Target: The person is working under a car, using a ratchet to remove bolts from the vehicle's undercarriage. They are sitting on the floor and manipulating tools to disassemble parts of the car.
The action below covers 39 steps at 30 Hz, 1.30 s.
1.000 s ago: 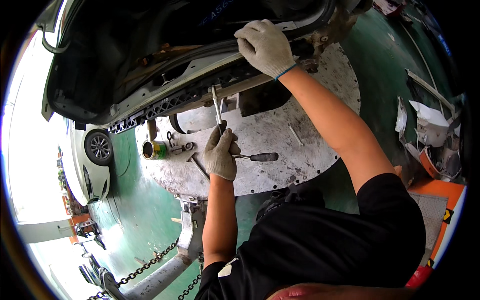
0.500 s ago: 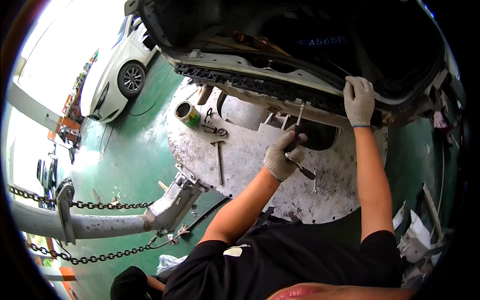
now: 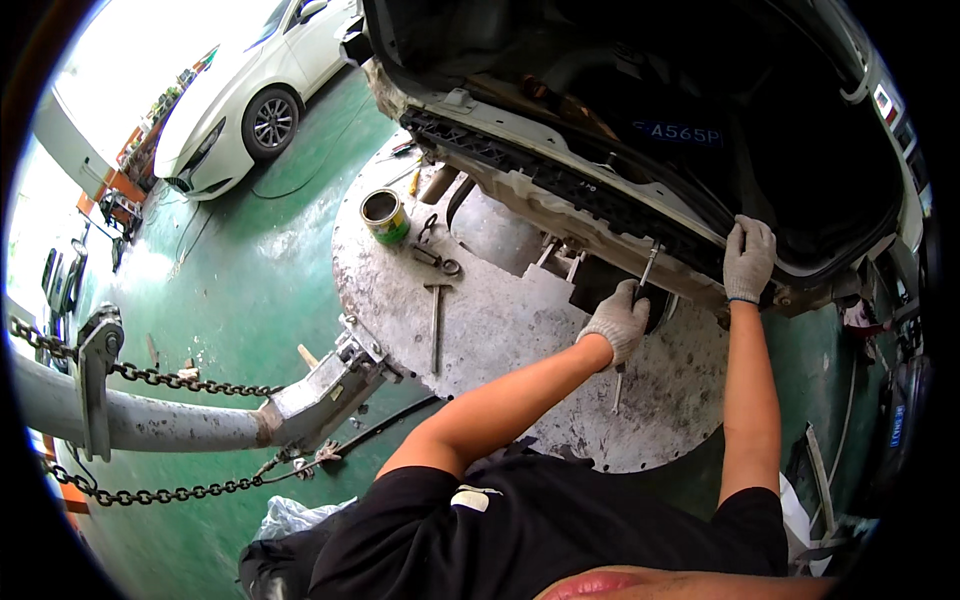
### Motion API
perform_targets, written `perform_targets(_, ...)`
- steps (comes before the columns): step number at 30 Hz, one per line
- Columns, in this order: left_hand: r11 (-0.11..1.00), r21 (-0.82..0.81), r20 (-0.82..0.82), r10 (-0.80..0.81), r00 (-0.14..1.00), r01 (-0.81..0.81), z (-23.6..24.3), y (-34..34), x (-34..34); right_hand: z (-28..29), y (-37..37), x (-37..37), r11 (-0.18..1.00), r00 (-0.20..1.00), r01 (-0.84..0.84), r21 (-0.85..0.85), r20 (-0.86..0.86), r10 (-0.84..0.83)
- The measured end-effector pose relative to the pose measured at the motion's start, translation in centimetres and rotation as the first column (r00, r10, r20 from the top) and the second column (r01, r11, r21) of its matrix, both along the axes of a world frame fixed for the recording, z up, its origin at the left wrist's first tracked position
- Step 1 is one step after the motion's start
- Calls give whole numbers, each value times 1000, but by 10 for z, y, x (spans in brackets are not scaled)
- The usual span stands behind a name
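My left hand [image 3: 618, 325], in a whitish knit glove, is closed around the dark part of a socket wrench [image 3: 651, 262]. The tool's silver shaft slants up from my fist, and its tip meets the black strip [image 3: 560, 182] along the car's stripped rear panel. The rest of the wrench is hidden by my hand. Farther right, my gloved right hand [image 3: 750, 260] grips the edge of the open trunk [image 3: 690, 222], its fingers curled over the rim. Below my left hand a slim wrench [image 3: 618, 390] lies on the round metal platform [image 3: 480, 370].
An open paint can [image 3: 385, 217], a T-shaped bar [image 3: 435, 330] and a metal fitting [image 3: 437, 261] sit on the platform. A thick grey arm with chains [image 3: 180, 424] juts in from the left. A white car [image 3: 240, 110] stands far left. Loose parts [image 3: 815, 470] lie at right.
My view has shifted, so the car's rear appears farther right and lower. My left hand keeps the socket wrench but has turned, hiding its lower handle. The right hand stays on the trunk edge.
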<state>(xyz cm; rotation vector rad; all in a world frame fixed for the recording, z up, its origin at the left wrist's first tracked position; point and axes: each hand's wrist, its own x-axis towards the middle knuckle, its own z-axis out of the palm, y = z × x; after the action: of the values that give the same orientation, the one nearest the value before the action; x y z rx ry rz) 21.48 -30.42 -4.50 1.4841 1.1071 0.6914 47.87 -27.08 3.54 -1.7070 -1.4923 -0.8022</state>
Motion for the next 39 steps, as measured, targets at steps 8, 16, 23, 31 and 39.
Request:
perform_targets(8,912,-379,528,75,846,155,-6,-1,3,-7,3,14,997,994,66,-47,94,-61)
perform_targets(16,783,-567,657,243,714,255,-9,-71,-89,-10,1,15,994,998,41,-106,59,-35)
perform_targets(23,594,-782,376,690,619,-187,-103,-147,-229,-25,-24,-27,982,937,-134,136,-304,170)
perform_targets(31,602,-798,567,769,296,-35,-130,-151,-297,-195,-179,-348,193,323,-930,-313,-946,22)
perform_targets(39,606,-795,402,547,734,-17,-174,-135,-429,-185,-181,-481,6,477,-867,-498,-834,-278)
